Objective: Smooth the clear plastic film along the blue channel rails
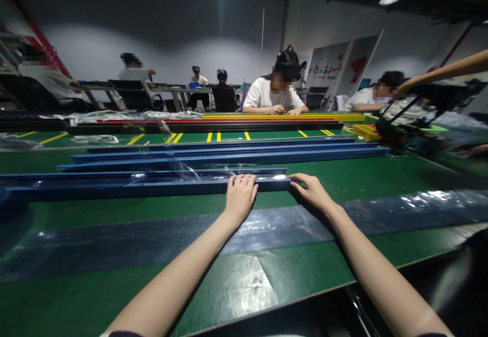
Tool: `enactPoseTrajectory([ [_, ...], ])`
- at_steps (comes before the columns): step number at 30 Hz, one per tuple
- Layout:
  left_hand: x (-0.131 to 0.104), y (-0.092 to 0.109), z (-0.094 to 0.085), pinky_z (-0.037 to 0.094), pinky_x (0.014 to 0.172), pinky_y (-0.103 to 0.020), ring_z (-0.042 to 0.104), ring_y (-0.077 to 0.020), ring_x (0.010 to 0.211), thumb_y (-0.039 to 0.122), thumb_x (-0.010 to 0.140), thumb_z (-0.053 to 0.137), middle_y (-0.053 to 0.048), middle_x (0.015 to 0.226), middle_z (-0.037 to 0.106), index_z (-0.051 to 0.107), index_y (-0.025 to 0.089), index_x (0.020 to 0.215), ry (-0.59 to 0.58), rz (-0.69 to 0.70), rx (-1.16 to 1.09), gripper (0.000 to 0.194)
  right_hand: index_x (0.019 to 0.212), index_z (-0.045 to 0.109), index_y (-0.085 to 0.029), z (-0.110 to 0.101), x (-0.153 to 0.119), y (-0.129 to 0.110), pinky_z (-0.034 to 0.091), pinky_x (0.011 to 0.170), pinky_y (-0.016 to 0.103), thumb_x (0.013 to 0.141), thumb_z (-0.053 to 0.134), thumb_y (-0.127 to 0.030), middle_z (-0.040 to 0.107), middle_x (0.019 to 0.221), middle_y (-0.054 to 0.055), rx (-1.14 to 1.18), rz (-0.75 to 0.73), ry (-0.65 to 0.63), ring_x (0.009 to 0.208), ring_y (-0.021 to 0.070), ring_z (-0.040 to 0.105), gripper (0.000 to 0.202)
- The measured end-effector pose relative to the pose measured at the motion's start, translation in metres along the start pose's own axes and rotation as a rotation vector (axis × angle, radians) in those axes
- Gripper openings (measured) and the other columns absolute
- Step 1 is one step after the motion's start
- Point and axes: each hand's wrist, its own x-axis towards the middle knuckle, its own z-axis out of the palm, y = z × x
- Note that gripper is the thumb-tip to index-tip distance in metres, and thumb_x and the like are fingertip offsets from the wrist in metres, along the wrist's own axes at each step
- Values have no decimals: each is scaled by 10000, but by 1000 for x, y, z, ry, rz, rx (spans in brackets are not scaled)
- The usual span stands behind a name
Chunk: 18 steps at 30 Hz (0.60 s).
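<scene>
A long blue channel strip (145, 189) lies lengthwise on the green tabletop, its hollow side up, with shiny clear film (190, 174) partly in and over it. My left hand (241, 194) curls over the near wall of this strip, fingertips inside the channel. At the strip's right end, my right hand (313, 190) grips the tip between thumb and fingers. Just behind lie several more blue channel strips (236, 158), roughly parallel. Between my forearms and the strip, a flat, glossy dark band (125, 240) runs across the table.
Yellow (274, 117), red and black strips lie at the far side, where a seated person (265, 95) works with both hands. A yellow tray (366, 132) stands at the back right. From the right, another person's arm (446, 72) reaches in. The table's front edge (297, 296) slants below me.
</scene>
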Motion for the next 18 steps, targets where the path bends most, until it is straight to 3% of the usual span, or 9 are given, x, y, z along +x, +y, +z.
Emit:
enactPoseTrajectory([
  [11,0,-4,1,316,931,-428,515,-247,986,330,882,457,-86,1015,613,588,195,974,56,-123,55,209,979,641,-171,2,1,4,463,802,319,825,492,-268,682,943,72,-54,23,-6,874,189,619,235],
  [18,-1,-5,2,338,869,-421,518,-247,932,355,892,428,-86,977,609,599,205,951,33,-132,88,235,986,635,-186,3,0,6,462,783,318,834,477,-265,680,929,69,-103,0,-6,857,188,616,233],
])
